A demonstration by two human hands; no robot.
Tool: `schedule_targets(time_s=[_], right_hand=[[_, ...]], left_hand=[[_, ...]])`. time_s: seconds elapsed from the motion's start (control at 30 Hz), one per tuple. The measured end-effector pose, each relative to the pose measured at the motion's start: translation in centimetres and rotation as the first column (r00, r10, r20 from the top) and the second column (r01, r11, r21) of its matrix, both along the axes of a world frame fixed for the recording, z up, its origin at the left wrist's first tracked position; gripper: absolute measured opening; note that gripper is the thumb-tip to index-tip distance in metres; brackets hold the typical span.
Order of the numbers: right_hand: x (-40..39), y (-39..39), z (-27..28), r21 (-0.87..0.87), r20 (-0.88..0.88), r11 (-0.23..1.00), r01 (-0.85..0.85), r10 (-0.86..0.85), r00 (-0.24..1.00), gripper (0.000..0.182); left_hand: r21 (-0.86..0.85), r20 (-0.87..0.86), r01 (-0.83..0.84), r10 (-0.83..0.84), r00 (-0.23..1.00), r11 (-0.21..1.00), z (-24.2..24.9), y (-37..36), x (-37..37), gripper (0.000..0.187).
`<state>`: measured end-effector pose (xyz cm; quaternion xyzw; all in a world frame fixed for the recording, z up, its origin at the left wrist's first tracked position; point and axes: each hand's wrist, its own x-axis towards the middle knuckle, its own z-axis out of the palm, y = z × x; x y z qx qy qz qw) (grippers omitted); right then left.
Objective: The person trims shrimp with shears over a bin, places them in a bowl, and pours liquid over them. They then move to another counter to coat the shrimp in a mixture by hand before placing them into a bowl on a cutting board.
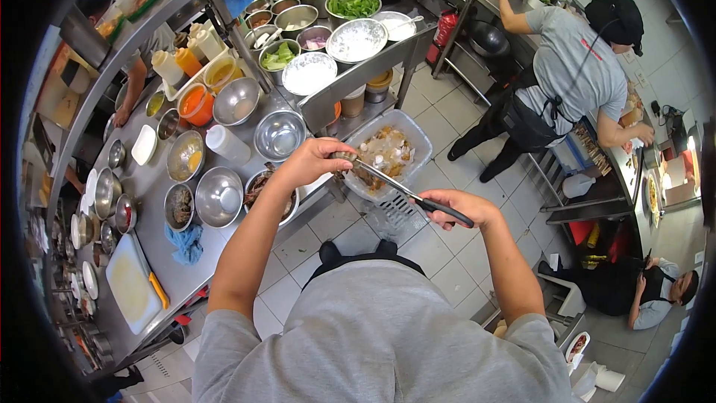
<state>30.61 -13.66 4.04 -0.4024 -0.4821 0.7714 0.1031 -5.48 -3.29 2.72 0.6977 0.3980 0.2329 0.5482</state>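
Note:
My right hand is closed round the black handle of a long, slim metal utensil, shaped like tongs. The metal shaft slants up and left to my left hand, whose thumb and fingers pinch a small brownish, ridged piece at its far end; I cannot tell whether that is the utensil's head or food. Below both hands, a translucent plastic tub stands low by the floor, with brown and orange food scraps and whitish lumps inside. A steel bowl of dark food sits beside my left forearm.
On my left runs a steel counter crowded with bowls, a white squeeze bottle, a cutting board and an orange-handled knife. Ingredient bowls fill the station ahead. One co-worker stands at the right counter, another person farther right.

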Motion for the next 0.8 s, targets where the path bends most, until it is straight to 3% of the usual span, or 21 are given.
schedule_targets(time_s=[0.17,0.4,0.5,0.8], right_hand=[[-1.1,-0.1,-0.3,-0.006,-0.083,0.998,-0.057,0.056,0.995,0.057],[-1.1,-0.6,-1.0,-0.079,-0.279,0.992,-0.103,0.077,0.957,0.056],[-1.2,-1.0,-0.4,-0.057,-0.232,0.994,-0.094,0.078,0.970,0.056],[-1.4,-0.9,-1.0,-0.134,-0.084,0.991,-0.022,0.010,0.996,0.048]], left_hand=[[0.117,-0.072,0.181,-0.173,0.982,0.977,2.0,-0.1,-0.2,0.029],[0.187,-0.055,0.256,-0.250,0.967,0.948,3.3,-1.2,0.8,0.031],[0.231,-0.043,0.275,-0.272,0.961,0.933,3.2,-1.6,0.9,0.031],[0.118,-0.047,0.269,-0.265,0.963,0.956,2.5,-0.6,1.0,0.032]])
